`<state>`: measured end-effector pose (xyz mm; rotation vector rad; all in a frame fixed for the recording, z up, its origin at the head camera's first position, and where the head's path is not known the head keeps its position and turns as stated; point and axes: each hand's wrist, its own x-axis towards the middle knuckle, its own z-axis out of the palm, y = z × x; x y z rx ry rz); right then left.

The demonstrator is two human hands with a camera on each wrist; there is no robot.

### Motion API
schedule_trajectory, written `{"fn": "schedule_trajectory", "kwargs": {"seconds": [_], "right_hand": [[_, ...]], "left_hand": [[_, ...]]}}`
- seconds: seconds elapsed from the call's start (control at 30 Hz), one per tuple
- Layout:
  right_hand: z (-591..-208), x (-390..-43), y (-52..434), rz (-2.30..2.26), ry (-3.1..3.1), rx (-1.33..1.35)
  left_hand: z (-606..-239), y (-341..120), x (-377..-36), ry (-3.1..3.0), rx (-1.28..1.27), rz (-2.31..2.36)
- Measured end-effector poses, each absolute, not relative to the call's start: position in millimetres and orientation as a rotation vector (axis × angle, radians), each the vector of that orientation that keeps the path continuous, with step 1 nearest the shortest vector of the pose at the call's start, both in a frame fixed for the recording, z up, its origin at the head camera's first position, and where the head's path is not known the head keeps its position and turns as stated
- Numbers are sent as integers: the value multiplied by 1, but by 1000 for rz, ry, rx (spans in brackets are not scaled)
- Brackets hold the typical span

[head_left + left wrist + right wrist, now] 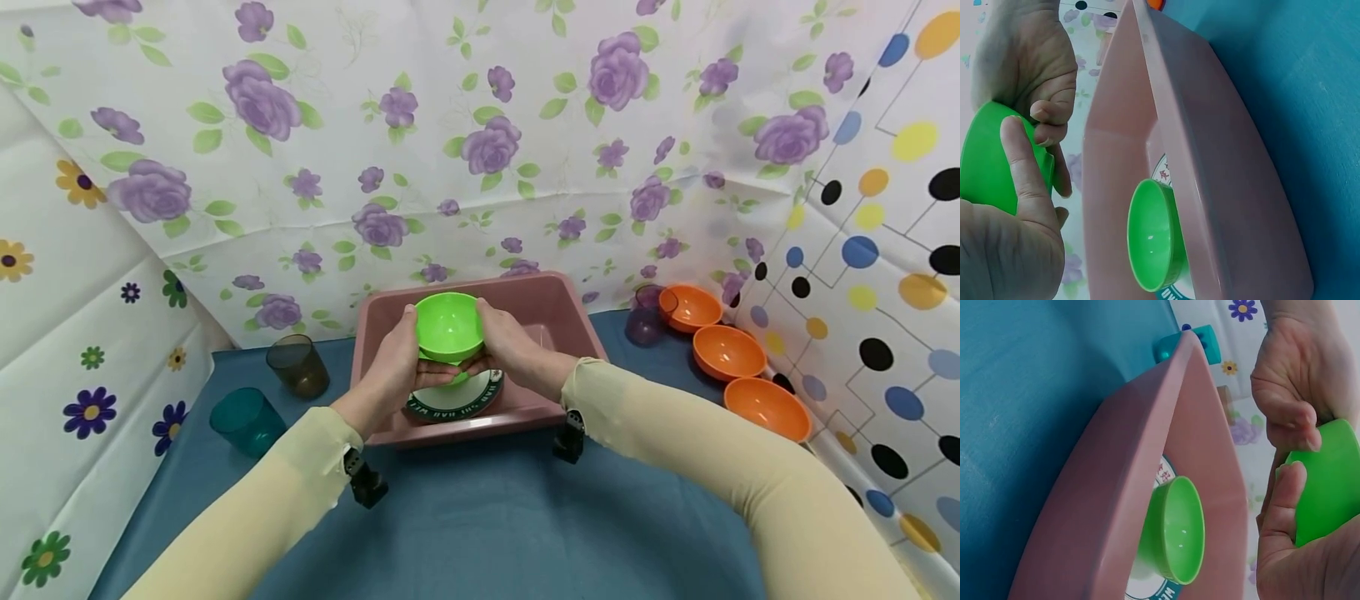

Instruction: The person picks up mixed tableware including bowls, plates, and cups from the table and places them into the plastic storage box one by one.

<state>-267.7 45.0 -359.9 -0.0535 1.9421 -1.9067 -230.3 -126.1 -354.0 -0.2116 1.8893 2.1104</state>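
Note:
A bright green bowl (450, 327) is held up over the pink basin (525, 417) by both hands. The left hand (395, 358) grips its left side, thumb at the rim and fingers curving under. On the opposite side, the right hand (517, 343) holds it the same way. Beneath it, inside the basin, a second green bowl (1150, 237) sits on a white plate (487, 397) with a dark lettered border. In the head view that lower bowl is mostly hidden behind the hands and the held bowl.
Left of the basin stand a brown cup (300, 368) and a teal cup (247, 422). To the right are a purple cup (643, 327) and three orange bowls (727, 353) in a row. Flowered sheeting (487, 192) rises behind the blue tabletop (480, 517).

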Motion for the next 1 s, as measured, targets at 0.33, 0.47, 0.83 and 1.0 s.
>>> {"fn": "schedule_trajectory", "kwargs": {"seconds": [0.33,0.47,0.83,1.0], "right_hand": [[-361,-266,50,-1884,1945,-64],[-363,-267,58,-1820,2004,-80],[-378,-277,131,-1317,2688,-340],[-391,-286,176,-1055,2920,-372]], "left_hand": [[-356,-124,-230,1930,-188,2124],[-357,-127,-229,1974,-160,2095],[-362,-146,-231,2037,-199,2067],[-362,-152,-232,2043,-187,2057]]}}
